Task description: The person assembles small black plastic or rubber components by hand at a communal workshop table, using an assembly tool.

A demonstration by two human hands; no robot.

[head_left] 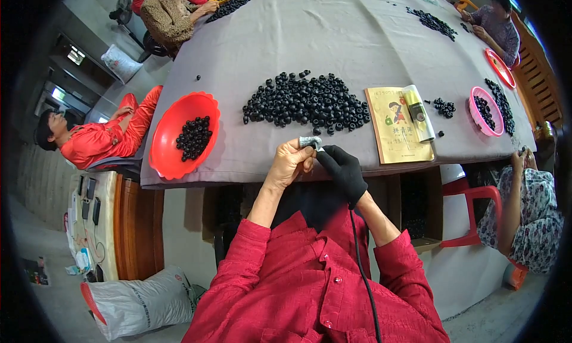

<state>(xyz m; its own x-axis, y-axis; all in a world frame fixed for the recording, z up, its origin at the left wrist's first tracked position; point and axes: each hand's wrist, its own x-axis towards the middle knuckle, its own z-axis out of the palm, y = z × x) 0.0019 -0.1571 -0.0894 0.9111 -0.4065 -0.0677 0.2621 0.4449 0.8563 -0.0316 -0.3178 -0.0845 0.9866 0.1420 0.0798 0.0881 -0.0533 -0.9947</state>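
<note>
My left hand point(289, 162) is bare, with grey wrapping around one fingertip. Its fingers are bent together in a pinch just off the table's near edge. My right hand point(343, 175) wears a black glove, and its fingers close in against the left fingertips. A small pale bit shows where the two hands meet; what they hold is too small to name. Just beyond them spreads a pile of small black ring-shaped pieces point(307, 101). To the left, a red scalloped bowl point(159, 141) holds more such black pieces.
A yellow booklet point(390, 143) lies right of the pile, a pale cylindrical item point(422, 125) on it. Farther right stands a pink basket point(476, 116) of black pieces. Grey cloth covers the table point(256, 39). Other people sit around it. A white sack point(143, 304) lies at lower left.
</note>
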